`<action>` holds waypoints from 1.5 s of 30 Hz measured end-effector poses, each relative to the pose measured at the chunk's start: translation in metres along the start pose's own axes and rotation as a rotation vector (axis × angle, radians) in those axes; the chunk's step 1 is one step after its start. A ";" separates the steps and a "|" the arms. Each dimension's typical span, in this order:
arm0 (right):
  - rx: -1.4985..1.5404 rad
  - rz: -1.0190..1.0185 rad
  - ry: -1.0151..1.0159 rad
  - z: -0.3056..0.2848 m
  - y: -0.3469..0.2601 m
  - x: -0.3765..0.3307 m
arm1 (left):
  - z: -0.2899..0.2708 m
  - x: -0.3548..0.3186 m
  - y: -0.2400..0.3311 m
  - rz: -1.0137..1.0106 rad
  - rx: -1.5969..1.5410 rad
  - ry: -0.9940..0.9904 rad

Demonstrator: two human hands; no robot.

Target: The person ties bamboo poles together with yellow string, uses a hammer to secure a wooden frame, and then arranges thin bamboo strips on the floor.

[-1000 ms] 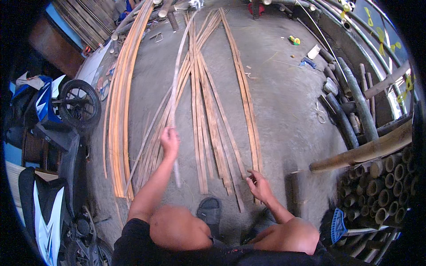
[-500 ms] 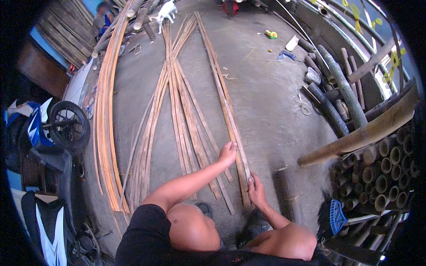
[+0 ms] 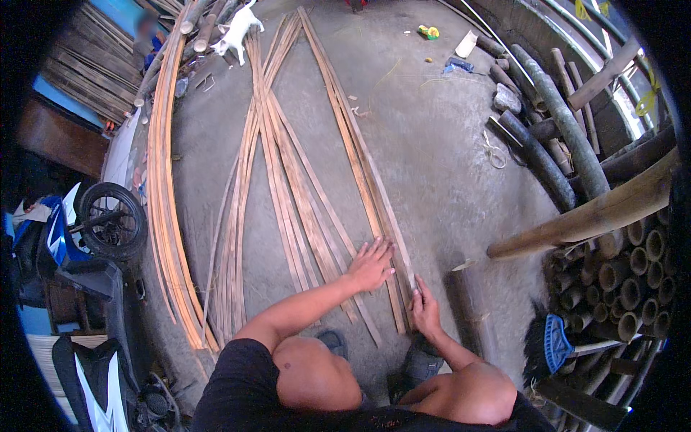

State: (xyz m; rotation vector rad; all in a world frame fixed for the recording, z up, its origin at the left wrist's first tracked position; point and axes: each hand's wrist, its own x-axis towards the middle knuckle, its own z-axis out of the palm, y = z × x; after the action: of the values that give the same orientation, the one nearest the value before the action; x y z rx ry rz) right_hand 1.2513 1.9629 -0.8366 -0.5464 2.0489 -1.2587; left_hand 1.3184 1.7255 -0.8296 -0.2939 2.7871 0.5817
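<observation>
Grey concrete floor (image 3: 461, 165) fills a cluttered workspace, seen from above by someone sitting or squatting with knees bent. At far left stands a motorbike, its front wheel (image 3: 111, 222) turned toward the floor. Next comes a bundle of long orange-brown strips (image 3: 162, 165), lying lengthwise away from the person. Farther back is a white cat (image 3: 240, 31), beside the top of a group of thin brown strips (image 3: 286, 169) that cross one another and spread toward the person. Right of these, a narrow row of strips (image 3: 353, 158) runs from near the feet to the far floor, slanting left as it recedes. The left hand (image 3: 371, 266) rests palm down across this row, fingers slightly apart, not closed around anything. Along the row's right edge lies a pale strip (image 3: 391, 212), its long axis pointing away from the right hand (image 3: 426, 306). That hand is the nearer one to its close end, thumb and fingers together on it; the left hand's fingertips lie just left of the same strip, and whether they touch it is unclear. Farther right are bamboo poles (image 3: 561, 119), stacked hollow tubes (image 3: 626, 295) and a blue broom head (image 3: 556, 344).
</observation>
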 end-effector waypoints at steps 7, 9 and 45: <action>-0.135 -0.024 0.017 -0.003 0.018 -0.001 | 0.001 0.002 0.001 -0.010 0.018 0.009; -0.091 0.108 -0.038 -0.006 0.001 -0.001 | 0.003 0.000 0.000 -0.013 0.021 0.007; -0.432 -0.181 -0.116 -0.009 -0.003 0.019 | 0.000 0.002 -0.004 -0.003 -0.048 -0.006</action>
State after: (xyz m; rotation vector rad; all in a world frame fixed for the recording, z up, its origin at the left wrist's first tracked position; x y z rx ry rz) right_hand 1.2312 1.9546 -0.8369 -0.9976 2.2168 -0.8520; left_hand 1.3173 1.7212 -0.8316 -0.3063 2.7694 0.6486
